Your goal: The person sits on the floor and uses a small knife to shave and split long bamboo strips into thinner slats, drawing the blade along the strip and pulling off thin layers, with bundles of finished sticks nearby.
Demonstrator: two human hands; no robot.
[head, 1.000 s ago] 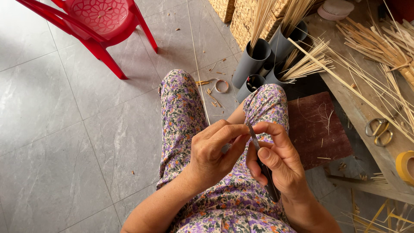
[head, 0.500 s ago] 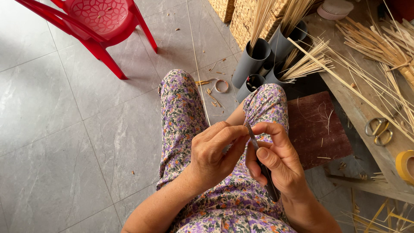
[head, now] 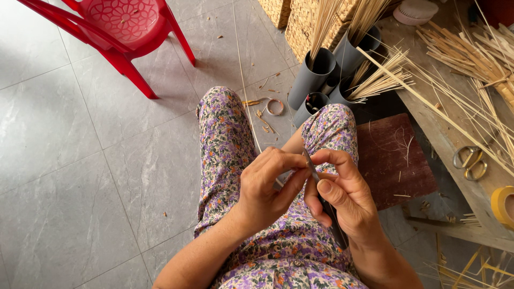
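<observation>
- Grey marbled floor tiles [head: 80, 176] with pale grout lines fill the left; a glossy red plastic chair [head: 123, 27] with a cut-out seat pattern stands at the top left.
- The person sits with knees in purple floral trousers [head: 225, 134], soft printed cloth.
- The left hand [head: 267, 192] is curled nearly closed, thumb and forefinger pinching a thin pale bamboo strip [head: 243, 80] just above the lap.
- The right hand [head: 342, 198] is wrapped around a dark knife [head: 321, 190], thumb pressed along it; the narrow grey blade tip shows between the two hands, touching the strip.
- The strip's long axis runs up and away from the hands, over the left knee toward the top of the frame, nearly straight.
- The knife slants from upper left to lower right, tip pointing away from the body.
- Grey plastic tubes [head: 313, 77] hold bundles of splints beyond the knees.
- On the rough wooden bench [head: 444, 139] at right lie loose splints, metal scissors [head: 470, 162] and a yellow tape roll [head: 503, 206].
</observation>
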